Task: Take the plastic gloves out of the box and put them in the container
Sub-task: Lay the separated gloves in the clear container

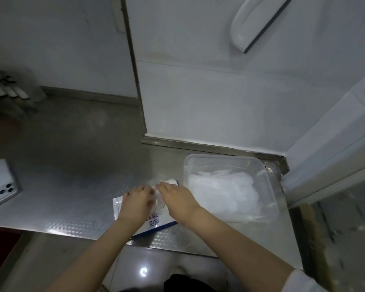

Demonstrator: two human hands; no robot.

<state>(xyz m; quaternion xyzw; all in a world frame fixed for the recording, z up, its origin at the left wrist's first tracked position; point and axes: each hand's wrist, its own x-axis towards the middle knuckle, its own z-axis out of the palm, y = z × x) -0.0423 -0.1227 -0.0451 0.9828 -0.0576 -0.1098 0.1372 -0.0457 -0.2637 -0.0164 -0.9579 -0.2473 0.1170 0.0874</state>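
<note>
Both my hands are down on the box, which lies flat on the steel counter near its front edge. They cover so much of it that I cannot tell which way its long side runs. My left hand has its fingers curled in, and as far as the blur lets me see, they are gathered round a crumpled wad of the clear gloves at the box's top. My right hand lies across the same wad with its fingers fairly straight, resting on it rather than gripping. So the gloves sit right between my two hands, under the fingertips, not yet lifted away. The container stands just beside the box on my right, lid off, with a pile of gloves already inside. I judge the coming move is a short carry to the right, and my right hand is the nearer one to it. A phone lies well apart at the left.
</note>
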